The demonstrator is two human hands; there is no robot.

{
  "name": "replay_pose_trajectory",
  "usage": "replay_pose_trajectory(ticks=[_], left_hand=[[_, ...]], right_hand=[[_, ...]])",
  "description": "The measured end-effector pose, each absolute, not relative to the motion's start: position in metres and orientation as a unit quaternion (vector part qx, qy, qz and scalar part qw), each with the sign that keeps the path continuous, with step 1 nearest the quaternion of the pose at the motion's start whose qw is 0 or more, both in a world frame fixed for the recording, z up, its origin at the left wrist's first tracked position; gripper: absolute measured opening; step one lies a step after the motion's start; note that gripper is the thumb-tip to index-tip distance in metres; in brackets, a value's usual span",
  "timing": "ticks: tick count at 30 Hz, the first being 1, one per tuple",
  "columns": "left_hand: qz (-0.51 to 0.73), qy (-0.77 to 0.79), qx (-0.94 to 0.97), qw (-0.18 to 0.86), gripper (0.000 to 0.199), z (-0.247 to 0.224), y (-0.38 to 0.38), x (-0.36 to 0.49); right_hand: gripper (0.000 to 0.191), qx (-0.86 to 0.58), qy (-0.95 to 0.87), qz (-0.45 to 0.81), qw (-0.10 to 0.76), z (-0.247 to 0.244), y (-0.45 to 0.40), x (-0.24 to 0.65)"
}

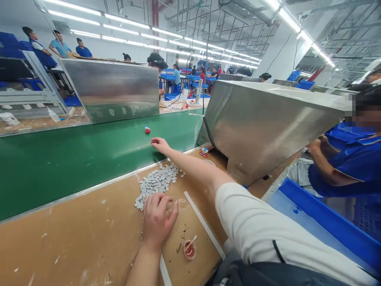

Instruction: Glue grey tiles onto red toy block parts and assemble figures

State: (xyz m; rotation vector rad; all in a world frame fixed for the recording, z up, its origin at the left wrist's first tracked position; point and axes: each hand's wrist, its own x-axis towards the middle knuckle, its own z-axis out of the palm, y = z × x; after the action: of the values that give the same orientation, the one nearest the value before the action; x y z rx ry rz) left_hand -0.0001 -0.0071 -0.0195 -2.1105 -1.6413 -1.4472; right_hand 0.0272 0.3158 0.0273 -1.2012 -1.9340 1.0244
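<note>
My right hand (160, 145) is stretched out over the green conveyor belt (89, 155), its fingers loosely bent and apart, with nothing visible in them. A small red, white and blue piece (147, 130) lies on the belt just beyond its fingertips. My left hand (158, 217) is palm down over the brown bench (89, 238), thumb apart from the fingers, which meet the near edge of a pile of small grey flat pieces (157, 180). What lies under that palm is hidden. Nearer me is a small cup (189, 250) of reddish stuff with a white stick in it.
Metal panels (119, 91) and a large metal housing (268, 123) stand over the belt. Another red and blue piece (204, 152) lies near the housing. White strips (205, 224) cross the bench. At right, a co-worker in blue (348, 167) sits beside a blue bin (327, 218).
</note>
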Motion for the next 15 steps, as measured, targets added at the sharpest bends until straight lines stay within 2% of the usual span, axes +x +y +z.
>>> replay_pose_trajectory(ticks=[3,6,7,9,12,13,15], left_hand=[[-0.475,-0.538,-0.695,0.043,0.015,-0.022,-0.006,0.001],[-0.483,-0.535,-0.692,0.039,0.016,-0.023,-0.003,0.000],[-0.485,-0.535,-0.691,0.036,0.017,-0.024,-0.002,0.000],[-0.491,-0.537,-0.686,0.023,0.018,-0.025,-0.001,-0.001],[-0.499,-0.547,-0.672,-0.006,0.021,-0.024,0.001,-0.003],[-0.501,-0.549,-0.669,-0.017,0.022,-0.023,0.001,-0.003],[-0.503,-0.554,-0.662,-0.034,0.025,-0.021,0.001,-0.004]], right_hand=[[0.024,-0.376,-0.765,0.400,0.337,0.031,0.254,0.086],[0.030,-0.237,-0.816,0.414,0.326,0.024,0.157,0.162],[0.026,-0.204,-0.827,0.418,0.317,0.016,0.119,0.188],[0.030,-0.143,-0.843,0.427,0.293,-0.012,0.040,0.233],[0.051,-0.042,-0.866,0.450,0.213,-0.077,-0.054,0.278],[0.051,-0.065,-0.881,0.439,0.167,-0.101,-0.074,0.285],[0.037,-0.179,-0.900,0.383,0.105,-0.138,-0.091,0.288]])
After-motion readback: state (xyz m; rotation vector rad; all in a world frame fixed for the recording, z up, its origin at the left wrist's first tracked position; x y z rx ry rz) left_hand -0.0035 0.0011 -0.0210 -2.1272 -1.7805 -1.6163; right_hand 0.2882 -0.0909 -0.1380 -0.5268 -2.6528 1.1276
